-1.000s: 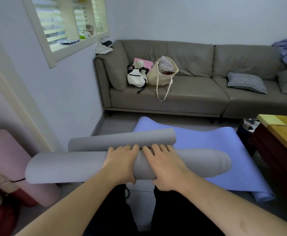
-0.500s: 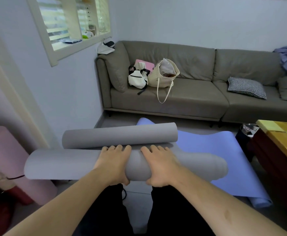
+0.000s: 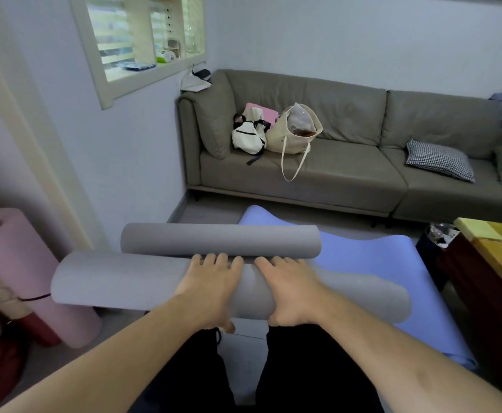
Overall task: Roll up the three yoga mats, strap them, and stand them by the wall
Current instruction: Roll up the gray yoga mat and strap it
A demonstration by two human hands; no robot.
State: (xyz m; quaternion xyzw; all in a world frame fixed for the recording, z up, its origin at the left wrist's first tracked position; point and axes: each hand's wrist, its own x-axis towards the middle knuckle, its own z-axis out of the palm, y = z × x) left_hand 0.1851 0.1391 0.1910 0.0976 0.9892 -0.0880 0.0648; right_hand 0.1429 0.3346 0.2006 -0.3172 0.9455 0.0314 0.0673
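Both hands are on the grey mat, palms down, side by side near the middle of the roll. Left hand sits left of centre, right hand just beside it with a narrow strip of mat showing between them. Fingers on both are extended and lightly spread, lying over the top of the roll and pointing away from the body; fingertips reach the far edge of the roll, where it meets the second grey curl. Thumbs hook down the near side of the roll. No pinch, just flat palm pressure; the roll dents slightly between the hands.

The grey mat shows as two parallel tubes: the near thick roll under the hands, and a thinner curled end right behind it, touching or nearly so. Cannot tell if the far curl is a loose end of the same mat.

The roll is held above the dark trousers, over the floor.

Blue mat lies flat and unrolled on the floor beneath and to the right, near edge curled. Pink mat is rolled, leaning at the left by the wall, with a dark strap across it.

Sofa sits at the back, with a tote bag on it.
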